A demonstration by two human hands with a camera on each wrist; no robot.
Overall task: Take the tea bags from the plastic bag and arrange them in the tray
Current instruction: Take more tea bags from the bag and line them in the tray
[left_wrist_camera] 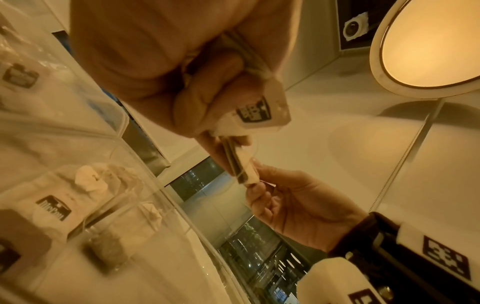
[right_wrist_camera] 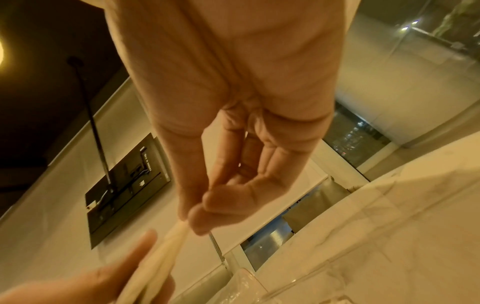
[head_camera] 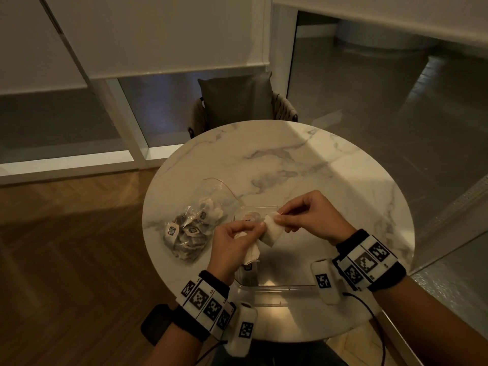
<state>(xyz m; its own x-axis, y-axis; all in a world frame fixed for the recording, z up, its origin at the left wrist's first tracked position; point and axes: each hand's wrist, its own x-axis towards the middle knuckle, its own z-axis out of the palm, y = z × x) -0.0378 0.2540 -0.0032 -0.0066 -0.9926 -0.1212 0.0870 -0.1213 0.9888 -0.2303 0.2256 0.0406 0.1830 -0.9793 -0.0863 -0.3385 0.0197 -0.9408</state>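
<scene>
A paper tag (left_wrist_camera: 53, 207) in the tray (left_wrist_camera: 166, 203), left of the hands, seems to read "McCoy"; other tags' print is unreadable.

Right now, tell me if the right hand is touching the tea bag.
Touching. The left wrist view shows the right hand pinching the end of the tea bag between its fingertips; the head view agrees, with the left hand holding the other end.
</scene>
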